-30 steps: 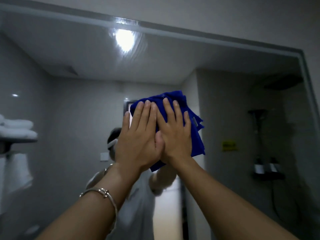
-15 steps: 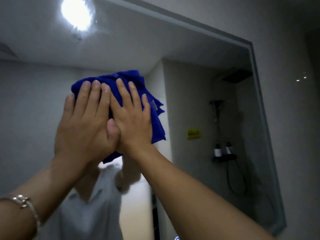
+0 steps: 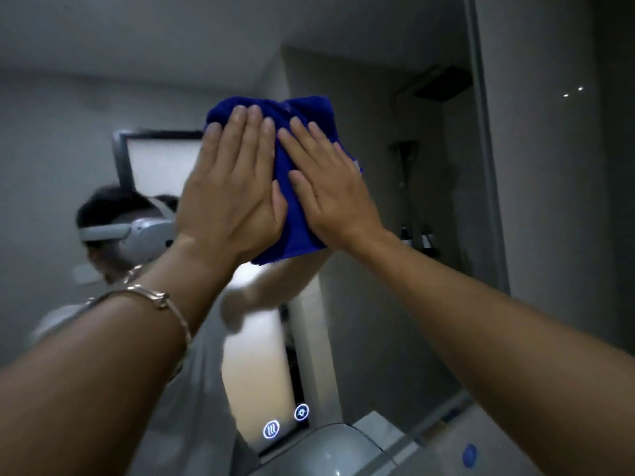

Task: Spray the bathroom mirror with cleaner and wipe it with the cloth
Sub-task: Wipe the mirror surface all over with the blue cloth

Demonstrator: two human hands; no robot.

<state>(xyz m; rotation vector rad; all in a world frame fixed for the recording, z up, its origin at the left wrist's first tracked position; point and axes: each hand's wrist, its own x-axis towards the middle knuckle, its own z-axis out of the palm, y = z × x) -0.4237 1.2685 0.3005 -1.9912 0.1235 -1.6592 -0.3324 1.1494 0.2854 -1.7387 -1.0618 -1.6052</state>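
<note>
1. The blue cloth (image 3: 295, 218) lies bunched flat against the mirror (image 3: 378, 321), in its right half, short of the right edge.
2. The left hand (image 3: 233, 187) presses on the cloth's left part, fingers straight and close together, pointing up.
3. The right hand (image 3: 330, 194) presses on the cloth's right part, fingers straight and slightly spread.
4. Half a second ago the left thumb overlapped the right hand. Now the hands sit just apart, with a strip of cloth showing between them.
5. The cloth has come closer to the mirror's right edge and lower on the glass. The top edge and the reflected ceiling light have left the view.
6. The mirror's bottom edge has come into view, with two lit round touch icons (image 3: 271, 430) near it.
7. A metal bracelet (image 3: 161, 298) circles the left forearm, now further into the picture.
8. The reflected white headset (image 3: 137, 231) now shows left of the left hand.
</note>
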